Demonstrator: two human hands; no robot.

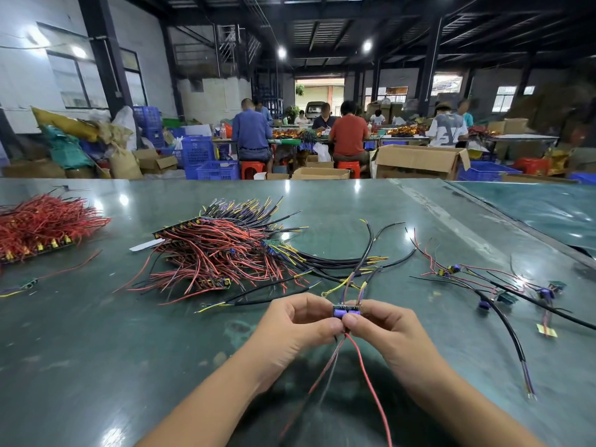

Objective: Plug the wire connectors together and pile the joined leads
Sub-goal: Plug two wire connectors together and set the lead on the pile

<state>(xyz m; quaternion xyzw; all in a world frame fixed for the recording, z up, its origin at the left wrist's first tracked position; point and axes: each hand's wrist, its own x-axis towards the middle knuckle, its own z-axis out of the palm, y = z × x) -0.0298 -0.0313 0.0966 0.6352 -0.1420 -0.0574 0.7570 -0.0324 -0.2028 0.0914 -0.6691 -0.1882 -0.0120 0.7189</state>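
Both hands meet above the green bench [96, 333]. The left hand [300, 321] and right hand [380, 327] each pinch one of two purple connectors [346, 311] between curled fingers, side by side, seemingly touching. Red and dark wires [361, 369] hang toward the viewer. A pile of leads [222, 250] lies beyond, joined leads [503, 285] to the right.

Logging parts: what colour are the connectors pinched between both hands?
Purple connectors, clearest in the head view.
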